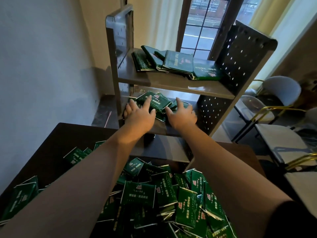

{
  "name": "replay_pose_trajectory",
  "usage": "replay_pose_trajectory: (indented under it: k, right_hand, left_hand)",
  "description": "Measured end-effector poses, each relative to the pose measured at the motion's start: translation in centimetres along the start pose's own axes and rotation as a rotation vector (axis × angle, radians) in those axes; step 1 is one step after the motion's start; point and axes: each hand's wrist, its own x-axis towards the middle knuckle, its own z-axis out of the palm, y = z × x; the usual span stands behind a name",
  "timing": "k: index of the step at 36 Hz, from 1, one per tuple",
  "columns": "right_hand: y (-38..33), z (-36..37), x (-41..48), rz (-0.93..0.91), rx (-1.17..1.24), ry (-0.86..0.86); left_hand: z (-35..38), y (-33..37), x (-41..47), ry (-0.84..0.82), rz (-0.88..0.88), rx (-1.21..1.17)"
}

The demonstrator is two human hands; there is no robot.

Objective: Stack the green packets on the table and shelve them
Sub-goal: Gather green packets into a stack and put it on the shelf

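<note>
Left hand [139, 116], right hand [182, 115] spread on green packets [155, 101], lower shelf [162, 131]; table [54, 143] heaped.

Nearest me, a loose pile of packets [154, 194] lies on the bench [56, 140], spreading from its left side across to its right. At the bench's far end I see a shelf unit [240, 54]. On its upper shelf [171, 82] lie overlapping packets [176, 64], reaching to the right side panel. On the lower shelf [161, 130] sits a smaller heap [154, 100], my left hand [139, 114] on its left part, my right hand [181, 114] on its right. A window [200, 23] stands behind the unit, a wall [42, 66] to its left, chairs [281, 90] to its right
</note>
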Motion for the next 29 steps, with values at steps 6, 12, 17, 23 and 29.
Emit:
replay_pose_trajectory:
  k: [6,12,17,23,29]
  right_hand:
    - [-1.1,1.0,0.5,-0.036,0.018,-0.002]
    - [-1.0,0.8,-0.4,-0.027,0.159,0.133]
    - [-1.2,0.6,-0.5,-0.032,0.273,0.121]
    - [-1.9,-0.4,-0.6,0.097,0.583,0.011]
    - [-2.9,-1.3,-1.1,0.166,0.835,-0.168]
  left_hand:
    - [0.5,1.2,0.2,-0.028,-0.046,0.058]
    - [0.1,1.5,-0.1,0.009,-0.036,-0.103]
    - [-0.7,1.5,-0.1,0.124,-0.151,-0.461]
    - [-1.1,1.6,0.0,0.108,-0.198,-0.639]
    - [-1.4,1.8,-0.1,0.053,-0.245,-0.875]
